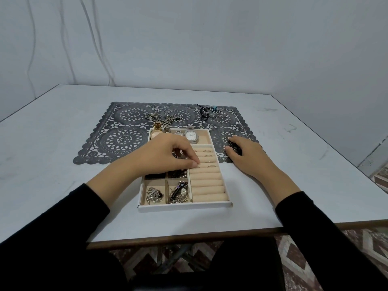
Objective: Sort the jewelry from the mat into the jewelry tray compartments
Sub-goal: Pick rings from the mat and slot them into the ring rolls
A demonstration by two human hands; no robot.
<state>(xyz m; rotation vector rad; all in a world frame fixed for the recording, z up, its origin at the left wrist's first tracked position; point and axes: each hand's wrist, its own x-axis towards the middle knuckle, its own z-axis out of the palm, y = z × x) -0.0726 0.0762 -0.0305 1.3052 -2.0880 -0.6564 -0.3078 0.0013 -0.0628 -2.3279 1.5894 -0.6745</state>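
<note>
The white jewelry tray (184, 207) with beige lining sits on the near edge of the dark lace mat (123, 141). My left hand (168, 156) lies over the tray's middle. Its curled fingertips pinch a small ring, mostly hidden, at a slot of the ring rolls (207, 185). Three rings (208, 156) sit in slots farther back. A silver watch (191, 135) and a gold watch (156, 132) lie in the back compartment. My right hand (245, 154) rests on the mat right of the tray, holding nothing. Chains (165, 119), bracelets (210, 111) and loose rings (155, 107) lie on the mat.
The near left compartments hold a brooch (154, 195) and a tangle of beaded pieces (179, 193). The pale table (63, 127) ends close to my body and drops off at the right. A plain wall stands behind it.
</note>
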